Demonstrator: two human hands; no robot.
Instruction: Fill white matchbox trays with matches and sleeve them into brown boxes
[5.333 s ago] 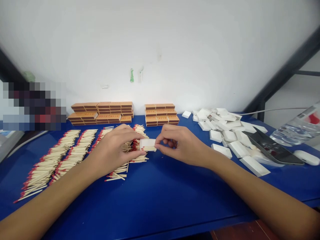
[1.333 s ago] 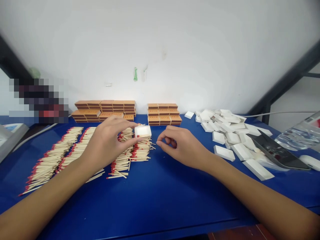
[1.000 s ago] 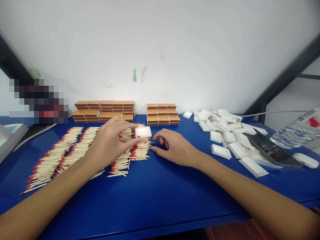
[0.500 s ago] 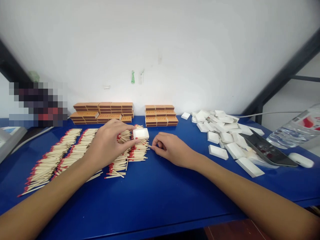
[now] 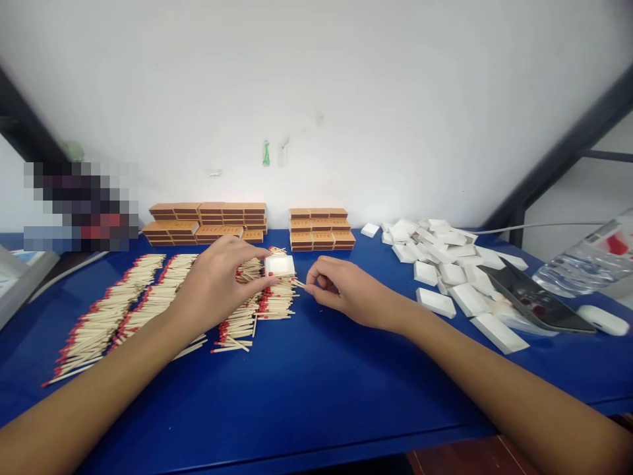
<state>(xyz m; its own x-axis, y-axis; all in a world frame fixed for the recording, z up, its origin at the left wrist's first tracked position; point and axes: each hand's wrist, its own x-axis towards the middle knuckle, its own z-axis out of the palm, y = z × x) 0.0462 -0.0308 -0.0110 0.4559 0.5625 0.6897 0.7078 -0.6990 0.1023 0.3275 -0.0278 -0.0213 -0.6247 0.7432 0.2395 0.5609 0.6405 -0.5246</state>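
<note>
Your left hand [image 5: 220, 274] grips a little white box [image 5: 279, 265] by its left end, thumb on the near side and finger on the far side. The white box is in the middle of the scene, just above a heap of matches [image 5: 277, 303]. Your right hand [image 5: 349, 287] is to the right of the box, with its thumb and finger pinching the ends of some matchsticks [image 5: 299, 283]. You can't tell how many it has.

Under and left of your left arm are long rows of matches [image 5: 103, 307] with red tips on the blue table [image 5: 277, 396]. At the far side, by the wall, you have two stacks of orange matchboxes [image 5: 322, 231]. On the right is a messy pile of white boxes [image 5: 452, 257], with a black phone [image 5: 539, 297] beside it. A clear bottle [image 5: 573, 264] is on the far right.
</note>
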